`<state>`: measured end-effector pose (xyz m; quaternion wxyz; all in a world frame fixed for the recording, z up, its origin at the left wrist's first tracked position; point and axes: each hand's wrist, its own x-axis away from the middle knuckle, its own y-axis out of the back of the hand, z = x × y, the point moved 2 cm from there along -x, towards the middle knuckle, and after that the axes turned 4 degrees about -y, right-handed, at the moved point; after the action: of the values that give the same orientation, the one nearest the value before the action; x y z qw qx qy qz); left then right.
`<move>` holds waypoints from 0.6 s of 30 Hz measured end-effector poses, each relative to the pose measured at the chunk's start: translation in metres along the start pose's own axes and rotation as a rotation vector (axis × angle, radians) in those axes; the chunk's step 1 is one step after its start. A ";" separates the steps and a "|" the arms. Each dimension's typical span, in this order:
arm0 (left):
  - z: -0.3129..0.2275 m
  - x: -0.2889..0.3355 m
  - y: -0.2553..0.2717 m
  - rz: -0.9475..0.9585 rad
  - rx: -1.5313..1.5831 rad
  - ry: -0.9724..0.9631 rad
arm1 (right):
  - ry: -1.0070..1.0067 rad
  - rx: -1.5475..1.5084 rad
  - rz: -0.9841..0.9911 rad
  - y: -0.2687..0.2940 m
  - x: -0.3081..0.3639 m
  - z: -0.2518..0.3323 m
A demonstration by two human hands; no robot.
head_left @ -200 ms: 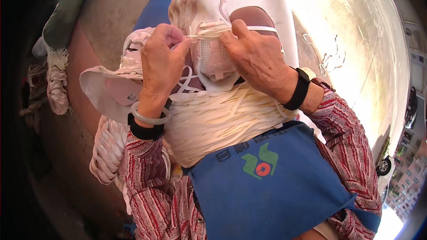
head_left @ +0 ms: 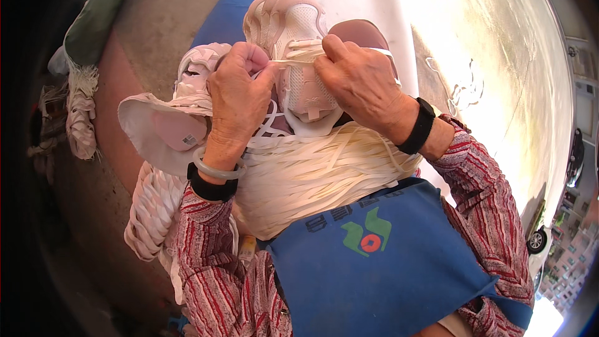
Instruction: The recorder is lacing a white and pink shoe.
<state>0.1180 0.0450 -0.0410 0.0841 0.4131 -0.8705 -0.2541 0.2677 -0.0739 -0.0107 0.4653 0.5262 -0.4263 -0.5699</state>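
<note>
Over the person's lap, a pale pink mesh sneaker (head_left: 302,56) rests toe away on a thick bundle of flat cream laces (head_left: 312,171). The left hand (head_left: 240,97) pinches a flat cream shoelace (head_left: 288,60) stretched across the sneaker's eyelets, and the right hand (head_left: 359,84) grips the same lace on the other side. A second pink sneaker (head_left: 196,68) lies just left, above a blue apron (head_left: 387,268).

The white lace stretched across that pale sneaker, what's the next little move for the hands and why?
Probably draw the white lace snug across the pale sneaker. The left hand and right hand each pinch an end of it, and it runs nearly straight between them over the tongue, with the shoe resting on a heap of loose laces.
</note>
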 end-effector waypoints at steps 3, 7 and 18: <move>-0.005 0.000 -0.002 -0.005 -0.079 -0.100 | -0.014 -0.239 0.005 0.001 -0.003 0.001; -0.005 0.004 0.004 -0.021 -0.079 -0.162 | 0.125 -0.920 -0.024 0.024 -0.007 0.047; 0.003 0.002 0.003 -0.077 -0.064 -0.152 | -0.258 -0.370 0.064 -0.024 -0.011 0.022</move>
<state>0.1132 0.0463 -0.0423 0.0213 0.4230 -0.8491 -0.3156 0.2439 -0.0582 -0.0296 0.5134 0.3410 -0.3870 -0.6858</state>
